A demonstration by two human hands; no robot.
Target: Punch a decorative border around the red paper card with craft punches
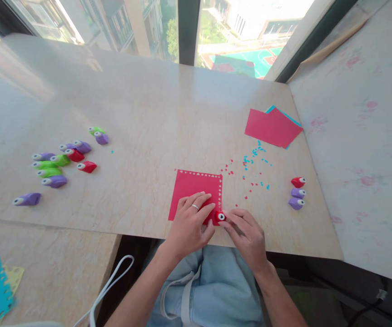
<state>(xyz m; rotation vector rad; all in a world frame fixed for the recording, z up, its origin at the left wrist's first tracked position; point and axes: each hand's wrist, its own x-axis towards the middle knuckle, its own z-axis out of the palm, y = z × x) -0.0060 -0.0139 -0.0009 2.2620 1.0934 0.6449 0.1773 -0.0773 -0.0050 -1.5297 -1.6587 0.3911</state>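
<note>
- The left hand (pixel 191 218) lies flat on a red paper square (pixel 192 188), fingers spread over its lower right part, pinning it to the marble table (pixel 148 113); it presses rather than grips.
- The right hand (pixel 245 229) pinches a small red punch (pixel 219 216) between thumb and fingertips, closed around it at the paper's lower right corner, with the left thumb touching the punch too.
- The paper sits near the table's front edge, just ahead of the person's lap; a row of small cut-outs already runs along its top edge and down its right edge (the right-hand row ends just above the punch).
- By my reading, the step in hand is punching the border, with the tool seated on the last stretch of the right edge, at the corner.
- The next move seems to call for a firm downward squeeze while the flat hand keeps the sheet from sliding, then a turn of the paper to bring an unpunched edge to the tool.
- Red and blue paper bits (pixel 253 165) lie scattered just right of the sheet.
- Three more punches (pixel 298 193) sit near the right edge, a larger group of punches (pixel 57 165) lies well apart on the left, and a stack of red and blue sheets (pixel 272 127) rests farther back.
</note>
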